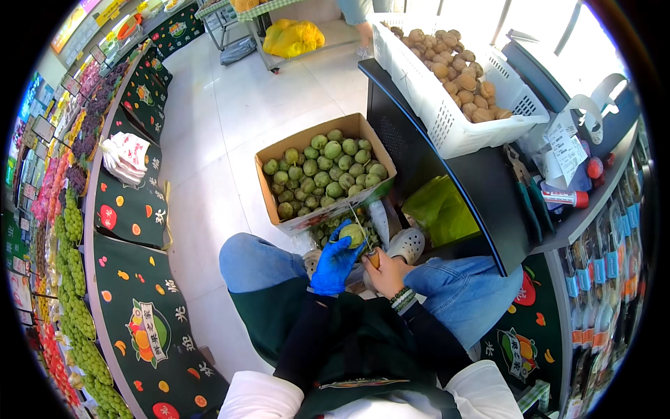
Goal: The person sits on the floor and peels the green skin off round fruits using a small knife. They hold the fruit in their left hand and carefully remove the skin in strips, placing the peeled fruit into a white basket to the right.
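Observation:
My left hand [331, 268], in a blue glove, holds a green-husked walnut [353, 235] between its fingers. In my bare right hand [390, 273] is the wooden handle of a thin-bladed knife [373, 258]. The blade slants up and away along the walnut's right side; whether it touches or cuts the husk I cannot tell. Under both hands, between my shoes, lies a heap of green husk pieces [335, 229], partly hidden by the hands. Just beyond stands an open cardboard box [266, 197] full of green-husked walnuts [330, 173].
At right, a black desk [471, 183] carries a white plastic basket [445, 125] of brown walnuts [460, 73], pliers [515, 167] and a receipt strip [562, 146]. A yellow-green bag [442, 209] sits beneath it. Fruit display [78, 293] lines the left. Another person's leg [361, 23] shows at top.

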